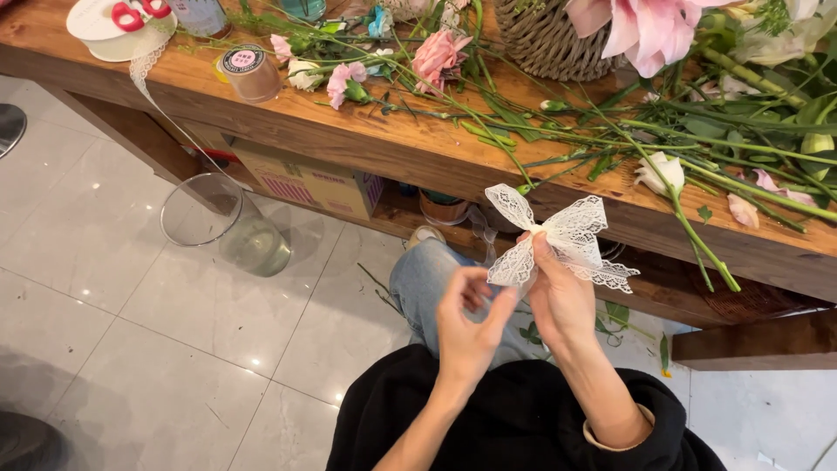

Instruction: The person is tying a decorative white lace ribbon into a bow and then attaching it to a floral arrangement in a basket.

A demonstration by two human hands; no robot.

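A white lace ribbon bow (558, 240) hangs in front of the wooden table's edge (410, 157). My right hand (558, 301) pinches the bow at its knot between thumb and fingers. My left hand (468, 323) sits just below and to the left, fingertips touching the lower left loop of the lace. Both forearms come up from black sleeves, above my knee in blue jeans (427, 279).
Pink carnations (436, 57), a white flower (663, 173) and long green stems (741, 148) lie across the table. A wicker basket (545, 39), a lace spool with red scissors (118, 26) and a tape roll (248, 70) stand at the back. A clear glass vase (222, 222) stands on the tiled floor.
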